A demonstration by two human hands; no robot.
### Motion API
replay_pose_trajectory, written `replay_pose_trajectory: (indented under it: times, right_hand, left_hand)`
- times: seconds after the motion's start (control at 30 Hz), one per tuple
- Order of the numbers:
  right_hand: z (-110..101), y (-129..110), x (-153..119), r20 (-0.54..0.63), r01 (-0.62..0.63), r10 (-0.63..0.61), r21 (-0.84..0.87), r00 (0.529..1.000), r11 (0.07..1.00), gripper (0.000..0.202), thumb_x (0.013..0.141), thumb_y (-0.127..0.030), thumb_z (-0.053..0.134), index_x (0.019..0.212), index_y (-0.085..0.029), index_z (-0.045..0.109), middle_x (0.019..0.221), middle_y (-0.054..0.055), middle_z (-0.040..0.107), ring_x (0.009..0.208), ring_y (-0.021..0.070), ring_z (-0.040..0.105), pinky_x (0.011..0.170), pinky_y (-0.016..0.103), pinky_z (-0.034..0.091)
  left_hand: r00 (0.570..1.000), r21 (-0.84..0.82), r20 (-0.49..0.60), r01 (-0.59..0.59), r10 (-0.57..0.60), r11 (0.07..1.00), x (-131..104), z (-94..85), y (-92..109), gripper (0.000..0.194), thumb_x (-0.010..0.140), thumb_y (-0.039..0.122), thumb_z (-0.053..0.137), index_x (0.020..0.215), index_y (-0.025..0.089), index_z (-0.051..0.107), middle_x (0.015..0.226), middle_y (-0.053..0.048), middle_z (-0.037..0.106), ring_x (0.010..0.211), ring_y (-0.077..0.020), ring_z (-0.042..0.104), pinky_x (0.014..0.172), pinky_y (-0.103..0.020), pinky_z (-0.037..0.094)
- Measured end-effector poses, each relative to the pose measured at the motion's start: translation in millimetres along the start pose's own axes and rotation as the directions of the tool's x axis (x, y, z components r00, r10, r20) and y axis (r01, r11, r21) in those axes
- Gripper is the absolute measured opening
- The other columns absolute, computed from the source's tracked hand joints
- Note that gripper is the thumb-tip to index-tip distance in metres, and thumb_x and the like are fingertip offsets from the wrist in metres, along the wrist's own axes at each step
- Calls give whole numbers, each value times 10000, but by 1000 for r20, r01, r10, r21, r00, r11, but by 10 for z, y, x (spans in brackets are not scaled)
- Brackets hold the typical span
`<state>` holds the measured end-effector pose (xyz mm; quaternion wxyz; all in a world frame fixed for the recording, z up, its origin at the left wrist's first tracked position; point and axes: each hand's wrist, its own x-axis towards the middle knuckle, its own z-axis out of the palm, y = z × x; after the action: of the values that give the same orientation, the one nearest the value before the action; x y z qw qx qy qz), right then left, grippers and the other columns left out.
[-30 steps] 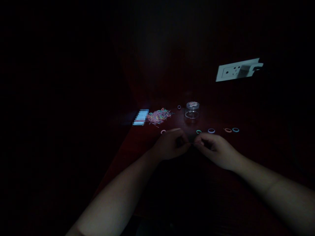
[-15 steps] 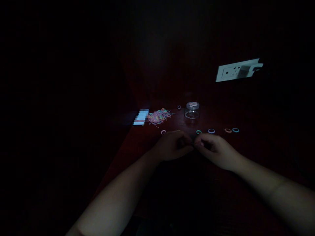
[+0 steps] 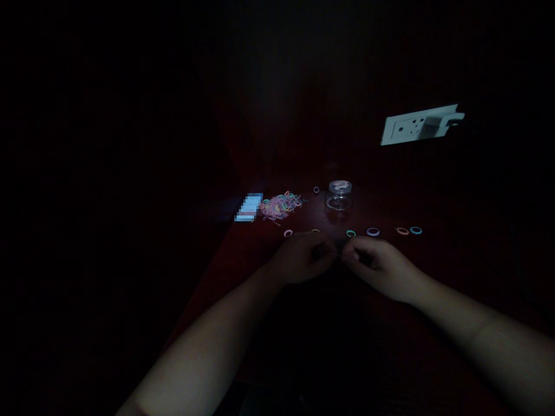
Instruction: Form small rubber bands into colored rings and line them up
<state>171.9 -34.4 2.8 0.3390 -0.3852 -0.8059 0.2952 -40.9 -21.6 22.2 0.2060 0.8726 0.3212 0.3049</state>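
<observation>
My left hand (image 3: 306,256) and my right hand (image 3: 376,264) meet fingertip to fingertip above the dark red table, both pinched closed. A thin strand seems to run across the small gap between them; darkness hides what it is. Just beyond my fingers lies a green ring-shaped band (image 3: 351,233), with a lavender band (image 3: 373,231) to its right. A yellowish band (image 3: 315,231) shows partly behind my left hand, and a pink band (image 3: 288,233) lies to its left. Farther right are an orange band (image 3: 403,231) and a blue band (image 3: 415,230).
A heap of colourful small bands and strips (image 3: 281,206) lies beside a lit phone (image 3: 249,207) at the table's left edge. A clear lidded jar (image 3: 339,197) stands at the back, a small dark ring (image 3: 316,189) to its left. A wall socket (image 3: 420,124) holds a plug.
My fingertips have drawn slightly apart, the left ones shifting a little to the left. The bands, jar and heap lie as before.
</observation>
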Motion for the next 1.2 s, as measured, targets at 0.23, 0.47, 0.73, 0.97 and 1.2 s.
replay_pose_trajectory:
  times: [0.23,0.47,0.73,0.97,1.2]
  right_hand:
    - [-2,-20,-11,23,-30,30,-5,999,1000,120,886,-285,543,808,-200,577,687,-17,509,619,128,475,554,250,404]
    - [-10,-14,-6,-6,3,-3,-17,1000,1000,123,886,-285,539,800,-207,580,683,-13,518,622,135,485,563,254,412]
    - [-32,-61,-2,-53,51,-52,-25,997,998,118,879,-245,547,779,-201,590,692,-8,502,634,139,479,583,269,408]
    - [-39,-93,10,-65,102,-102,-17,993,995,126,885,-226,546,784,-192,614,709,0,497,633,135,486,587,269,410]
    - [-38,-84,3,-70,89,-90,-21,993,996,120,876,-221,554,775,-190,609,695,-5,501,620,132,481,576,263,408]
  left_hand:
    - [1000,-8,1,-2,2,1000,-1,8,-2,67,846,209,586,874,174,636,810,-6,669,735,-121,610,691,-255,470]
    - [1000,1,6,7,-7,1000,0,10,13,65,830,202,600,871,180,645,785,0,674,712,-118,611,666,-247,479]
    - [1000,-34,8,22,-22,999,0,22,28,54,827,207,603,842,173,643,764,1,674,683,-109,610,640,-235,475]
    - [998,-44,39,49,-48,998,2,30,13,69,838,222,601,849,165,640,764,-3,675,671,-111,604,618,-229,458]
    - [997,-25,13,72,-72,997,-2,19,29,70,840,220,600,861,166,639,783,0,670,694,-109,605,661,-236,463]
